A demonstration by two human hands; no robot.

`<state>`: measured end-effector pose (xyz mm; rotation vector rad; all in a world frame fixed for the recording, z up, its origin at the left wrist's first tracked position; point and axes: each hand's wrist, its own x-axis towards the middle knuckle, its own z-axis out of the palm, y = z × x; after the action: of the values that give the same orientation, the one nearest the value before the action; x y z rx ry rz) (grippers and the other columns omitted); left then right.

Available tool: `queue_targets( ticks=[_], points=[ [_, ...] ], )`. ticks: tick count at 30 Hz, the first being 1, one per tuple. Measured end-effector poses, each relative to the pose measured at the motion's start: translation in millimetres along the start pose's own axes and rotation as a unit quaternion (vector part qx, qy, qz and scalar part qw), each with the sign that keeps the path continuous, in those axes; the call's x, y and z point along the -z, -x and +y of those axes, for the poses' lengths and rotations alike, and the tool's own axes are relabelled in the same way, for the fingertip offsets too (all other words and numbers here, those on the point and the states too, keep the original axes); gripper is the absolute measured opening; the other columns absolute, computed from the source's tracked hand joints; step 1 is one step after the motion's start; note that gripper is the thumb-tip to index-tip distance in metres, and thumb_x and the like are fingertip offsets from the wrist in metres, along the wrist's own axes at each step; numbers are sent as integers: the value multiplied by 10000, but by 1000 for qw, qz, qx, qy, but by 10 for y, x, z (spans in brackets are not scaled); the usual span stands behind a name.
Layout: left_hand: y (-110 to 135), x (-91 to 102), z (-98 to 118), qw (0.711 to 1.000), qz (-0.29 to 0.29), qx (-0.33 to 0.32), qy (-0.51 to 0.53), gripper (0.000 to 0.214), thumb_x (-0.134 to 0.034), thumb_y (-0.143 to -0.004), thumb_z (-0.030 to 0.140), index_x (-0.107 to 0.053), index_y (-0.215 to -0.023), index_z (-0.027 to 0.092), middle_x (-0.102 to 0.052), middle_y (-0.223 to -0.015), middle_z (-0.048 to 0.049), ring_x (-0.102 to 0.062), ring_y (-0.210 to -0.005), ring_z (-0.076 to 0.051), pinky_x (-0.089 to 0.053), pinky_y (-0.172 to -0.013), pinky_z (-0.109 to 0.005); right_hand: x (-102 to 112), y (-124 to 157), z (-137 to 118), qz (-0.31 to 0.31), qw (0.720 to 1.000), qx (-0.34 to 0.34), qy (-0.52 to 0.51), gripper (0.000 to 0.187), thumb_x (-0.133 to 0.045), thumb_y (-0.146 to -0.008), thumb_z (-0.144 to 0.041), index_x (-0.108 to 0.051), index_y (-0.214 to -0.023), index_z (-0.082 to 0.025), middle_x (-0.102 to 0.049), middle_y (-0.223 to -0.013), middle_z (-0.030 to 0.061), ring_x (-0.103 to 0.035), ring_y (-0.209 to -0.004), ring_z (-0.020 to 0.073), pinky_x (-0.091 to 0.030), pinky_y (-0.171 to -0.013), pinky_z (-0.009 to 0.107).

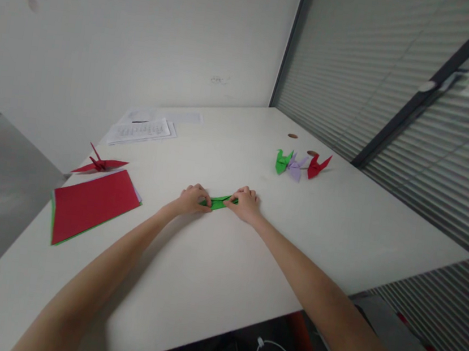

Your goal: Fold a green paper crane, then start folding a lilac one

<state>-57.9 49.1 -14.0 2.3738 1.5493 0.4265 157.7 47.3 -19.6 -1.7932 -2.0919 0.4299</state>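
Note:
A piece of green folded paper (219, 202) lies low over the middle of the white table (187, 283). My left hand (194, 199) pinches its left end, fingers closed round the edge. At the other end my right hand (244, 204) grips the paper between thumb and fingers. A raised fold shows along the strip between the two hands. Both ends of the paper are partly covered by my fingers.
Left of my hands lies a stack of red and green paper sheets (96, 204), with a red paper crane (99, 165) behind it. Printed papers (143, 130) lie further back. To the right stand green (283, 162), lilac (296, 167) and red (316, 167) paper cranes.

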Motion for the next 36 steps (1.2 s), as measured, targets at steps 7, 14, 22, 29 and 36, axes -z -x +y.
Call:
queue_targets(
  ticks=[7,14,22,29,36],
  points=[
    [72,56,150,999,28,-26,3,159,-714,-732,378,-728,-786,229,-615,-909,-65,-589,-853,-213,-461,-763,-314,12,6,-16,-2,1000,-1,8,199,-664,-781,-462,-730,-810,-276,-549,-1126,50,-450,-1098,259,-320,-933,410],
    [383,-163,796,987,50,-103,-113,191,-665,-798,285,-663,-937,154,-639,-1005,-143,-599,-943,-273,-463,-834,-381,-27,-12,19,9,1000,6,5,300,-614,-794,-546,-731,-800,-270,-547,-1137,55,-451,-1097,259,-318,-932,405],
    [435,-255,911,981,70,-81,-164,448,-548,-877,480,-576,-1120,106,-640,-989,-143,-601,-930,-278,-460,-818,-392,-16,-13,42,20,999,-3,32,377,-547,-818,-604,-728,-831,-274,-547,-1122,63,-452,-1077,264,-318,-915,423],
    [425,-300,868,976,84,-91,-181,484,-479,-894,541,-606,-1051,101,-617,-979,-135,-574,-942,-273,-459,-833,-390,-31,-3,52,25,999,1,35,337,-561,-831,-561,-725,-847,-267,-538,-1135,69,-442,-1082,268,-307,-911,420],
    [431,-295,843,976,96,-92,-173,435,-441,-921,491,-603,-1053,109,-601,-987,-130,-548,-952,-277,-462,-836,-402,-14,3,29,17,999,-5,45,360,-543,-836,-585,-723,-860,-274,-524,-1142,70,-437,-1082,264,-306,-914,423]
  ],
)
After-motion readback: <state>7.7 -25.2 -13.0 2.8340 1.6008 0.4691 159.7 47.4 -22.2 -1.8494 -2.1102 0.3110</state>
